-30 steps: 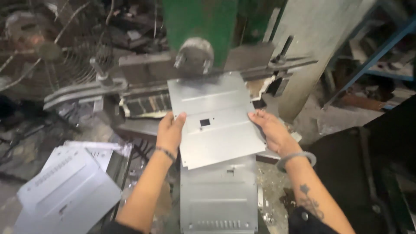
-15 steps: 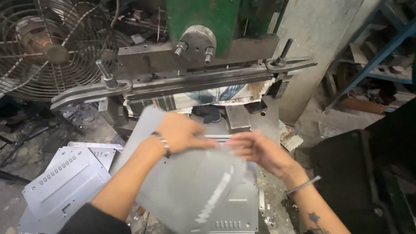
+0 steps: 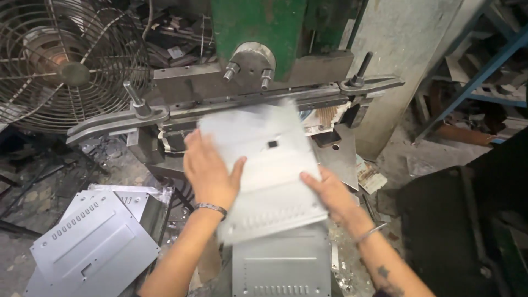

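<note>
Left hand [image 3: 209, 170] lies flat, fingers spread, on a pale grey sheet-metal panel [image 3: 267, 165] with a small square cutout and a row of slots; right hand [image 3: 330, 192] pinches its right edge. Panel blurred, tilted, in front of the green metal press [image 3: 258, 27]. Beyond the left grip, a round wire fan [image 3: 60, 60]; below it, stacked grey slotted panels [image 3: 93, 247]

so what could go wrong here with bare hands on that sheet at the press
The left hand lies flat on the metal sheet and the right hand grips its edge, both bare, so a thin edge could cut them. The sheet's far end sits under the green press, close to the fingers, which could be pinched. The loose stack of panels on the floor might trip someone.
</note>
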